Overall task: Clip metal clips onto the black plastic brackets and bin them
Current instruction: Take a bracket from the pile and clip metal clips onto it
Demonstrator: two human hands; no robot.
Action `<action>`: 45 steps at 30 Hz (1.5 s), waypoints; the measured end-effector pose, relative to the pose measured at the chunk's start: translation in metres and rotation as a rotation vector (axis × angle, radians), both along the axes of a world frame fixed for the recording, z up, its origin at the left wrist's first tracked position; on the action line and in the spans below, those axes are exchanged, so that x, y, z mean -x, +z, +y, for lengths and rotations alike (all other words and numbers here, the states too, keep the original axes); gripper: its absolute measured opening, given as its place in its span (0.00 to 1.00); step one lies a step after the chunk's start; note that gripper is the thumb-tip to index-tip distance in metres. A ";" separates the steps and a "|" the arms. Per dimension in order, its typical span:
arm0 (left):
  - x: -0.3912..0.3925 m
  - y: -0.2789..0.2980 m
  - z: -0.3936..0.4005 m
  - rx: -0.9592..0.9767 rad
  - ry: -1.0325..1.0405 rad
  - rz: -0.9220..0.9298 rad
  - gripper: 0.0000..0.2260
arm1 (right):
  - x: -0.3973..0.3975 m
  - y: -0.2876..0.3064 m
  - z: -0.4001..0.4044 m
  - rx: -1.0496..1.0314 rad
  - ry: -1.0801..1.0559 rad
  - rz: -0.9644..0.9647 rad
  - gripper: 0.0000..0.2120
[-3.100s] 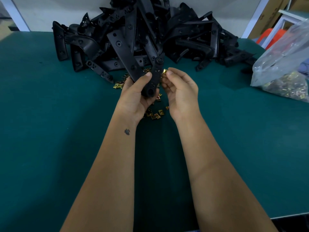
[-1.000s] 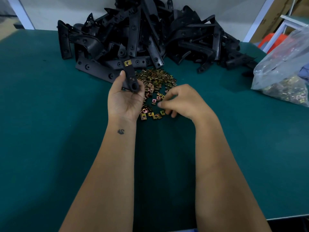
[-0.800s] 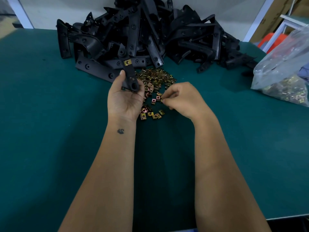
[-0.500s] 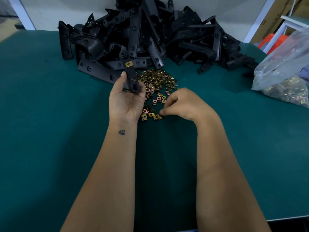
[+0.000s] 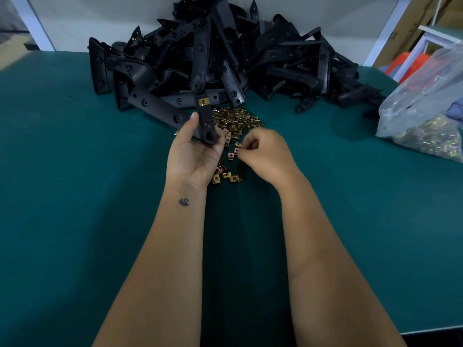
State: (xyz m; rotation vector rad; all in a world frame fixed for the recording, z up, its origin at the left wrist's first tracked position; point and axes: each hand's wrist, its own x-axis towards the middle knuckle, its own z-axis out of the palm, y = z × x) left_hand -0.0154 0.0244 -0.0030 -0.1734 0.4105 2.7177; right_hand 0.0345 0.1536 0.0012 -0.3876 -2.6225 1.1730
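Bracket heap (behind loose clips)

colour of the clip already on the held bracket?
Gold-yellow clip on the black bracket; head view.

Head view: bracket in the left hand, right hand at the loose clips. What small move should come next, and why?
Probably lift the right hand with the clip it seems to pinch and bring it to the bracket. The left hand holds that bracket upright, one gold clip already on its upper end.
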 end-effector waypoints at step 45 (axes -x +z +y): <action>-0.003 -0.004 0.002 0.165 -0.111 0.187 0.08 | 0.005 0.005 -0.017 0.954 0.059 0.386 0.09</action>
